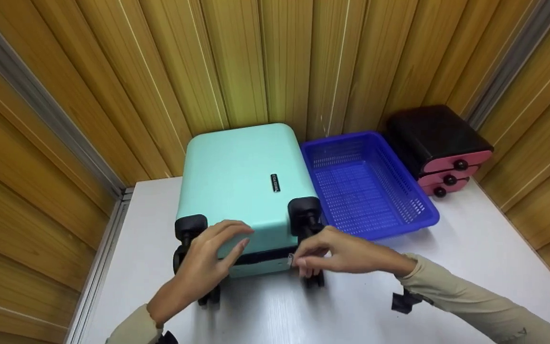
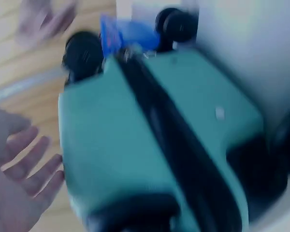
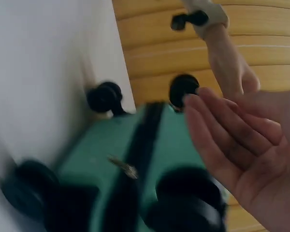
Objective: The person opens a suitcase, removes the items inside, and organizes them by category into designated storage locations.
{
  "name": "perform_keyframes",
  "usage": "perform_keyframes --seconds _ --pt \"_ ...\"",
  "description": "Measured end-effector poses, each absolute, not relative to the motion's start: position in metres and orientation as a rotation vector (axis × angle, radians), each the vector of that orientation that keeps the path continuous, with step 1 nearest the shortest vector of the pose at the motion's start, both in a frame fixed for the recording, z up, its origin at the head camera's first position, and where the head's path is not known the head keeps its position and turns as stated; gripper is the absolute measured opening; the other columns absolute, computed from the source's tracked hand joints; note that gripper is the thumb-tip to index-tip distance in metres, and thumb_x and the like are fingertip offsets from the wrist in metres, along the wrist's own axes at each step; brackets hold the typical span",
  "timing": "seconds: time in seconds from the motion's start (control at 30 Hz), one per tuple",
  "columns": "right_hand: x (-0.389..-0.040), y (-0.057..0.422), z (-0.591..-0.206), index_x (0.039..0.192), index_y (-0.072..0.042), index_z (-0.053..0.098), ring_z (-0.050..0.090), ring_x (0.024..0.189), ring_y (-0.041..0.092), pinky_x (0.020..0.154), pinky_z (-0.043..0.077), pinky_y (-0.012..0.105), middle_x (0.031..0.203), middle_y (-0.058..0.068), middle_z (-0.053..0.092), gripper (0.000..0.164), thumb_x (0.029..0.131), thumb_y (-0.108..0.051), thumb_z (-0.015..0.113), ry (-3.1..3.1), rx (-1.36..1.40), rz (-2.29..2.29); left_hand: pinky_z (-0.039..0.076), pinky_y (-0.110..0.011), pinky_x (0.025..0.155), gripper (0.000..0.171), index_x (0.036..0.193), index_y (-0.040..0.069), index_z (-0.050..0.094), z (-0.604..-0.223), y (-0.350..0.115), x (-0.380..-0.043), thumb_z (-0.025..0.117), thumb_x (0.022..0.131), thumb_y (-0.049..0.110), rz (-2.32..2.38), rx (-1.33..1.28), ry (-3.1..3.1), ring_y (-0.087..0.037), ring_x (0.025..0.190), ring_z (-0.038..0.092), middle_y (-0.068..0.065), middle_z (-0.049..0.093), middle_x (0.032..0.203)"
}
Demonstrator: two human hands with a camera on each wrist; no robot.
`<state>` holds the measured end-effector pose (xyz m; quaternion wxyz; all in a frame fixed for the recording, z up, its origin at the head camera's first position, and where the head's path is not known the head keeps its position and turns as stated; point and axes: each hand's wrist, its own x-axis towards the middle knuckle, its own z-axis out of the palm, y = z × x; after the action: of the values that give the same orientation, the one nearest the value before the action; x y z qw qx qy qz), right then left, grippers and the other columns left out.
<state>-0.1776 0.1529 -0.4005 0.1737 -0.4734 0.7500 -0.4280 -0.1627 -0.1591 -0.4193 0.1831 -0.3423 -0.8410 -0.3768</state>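
A mint-green suitcase lies flat on the white table, its black wheels toward me. A dark zipper band runs across its near end. My right hand hovers by the right wheels, fingers bent in the head view. Beside it a metal zipper pull hangs from the band, apart from the fingers in the right wrist view. My left hand is raised over the left wheels, thumb and fingers spread apart with nothing between them. In the left wrist view its loose fingers appear beside the suitcase shell.
To the suitcase's right stands a blue plastic basket with perforated sides. Farther right is a black box with pink drawers and round black knobs. Wood-panelled walls enclose the white table at the back and sides.
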Motion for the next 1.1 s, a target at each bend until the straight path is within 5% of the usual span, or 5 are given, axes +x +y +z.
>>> perform_keyframes --seconds 0.2,0.37,0.57,0.8,1.1 --pt "-0.214 0.153 -0.381 0.113 0.000 0.075 0.073 0.088 0.020 0.078 0.062 0.031 0.099 0.009 0.078 0.017 0.105 -0.010 0.065 2.522 -1.384 -1.157 0.059 -0.038 0.096 0.020 0.123 0.007 0.073 -0.432 -0.134 -0.162 0.066 0.104 0.011 -1.433 -0.977 -2.508 -0.016 0.114 0.071 -0.003 0.075 0.121" --pt "-0.240 0.154 -0.384 0.129 -0.002 0.070 0.065 0.123 0.028 0.106 0.053 0.044 0.130 0.013 0.069 0.030 0.102 -0.015 0.070 2.726 -1.440 -0.948 0.057 -0.040 0.101 0.033 0.131 -0.003 0.067 -0.445 -0.125 -0.165 0.063 0.107 0.019 -1.744 -0.922 -2.743 -0.029 0.121 0.070 -0.017 0.072 0.129" --pt "-0.259 0.151 -0.377 0.155 -0.018 0.052 0.031 0.156 0.033 0.123 0.032 0.058 0.167 0.011 0.038 0.058 0.103 -0.039 0.068 2.700 -1.221 -0.742 0.055 -0.045 0.104 0.048 0.140 -0.010 0.057 -0.455 -0.120 -0.160 0.064 0.106 0.022 -1.884 -0.923 -2.946 -0.036 0.125 0.067 -0.025 0.065 0.138" --pt "-0.278 0.154 -0.368 0.165 -0.025 0.035 0.007 0.163 0.032 0.127 0.018 0.061 0.176 0.004 0.015 0.090 0.091 -0.056 0.076 2.615 -0.896 -0.671 0.054 -0.050 0.105 0.050 0.145 -0.012 0.052 -0.477 -0.107 -0.158 0.062 0.107 0.019 -2.119 -0.812 -2.867 -0.045 0.133 0.059 -0.029 0.058 0.146" --pt "-0.282 0.154 -0.376 0.165 -0.022 0.035 -0.003 0.163 0.032 0.128 0.011 0.062 0.177 0.003 0.008 0.090 0.092 -0.056 0.075 2.578 -0.896 -0.715 0.056 -0.052 0.102 0.054 0.147 -0.014 0.049 -0.507 -0.089 -0.154 0.059 0.107 0.020 -2.670 -0.394 -2.560 -0.041 0.131 0.060 -0.029 0.055 0.148"
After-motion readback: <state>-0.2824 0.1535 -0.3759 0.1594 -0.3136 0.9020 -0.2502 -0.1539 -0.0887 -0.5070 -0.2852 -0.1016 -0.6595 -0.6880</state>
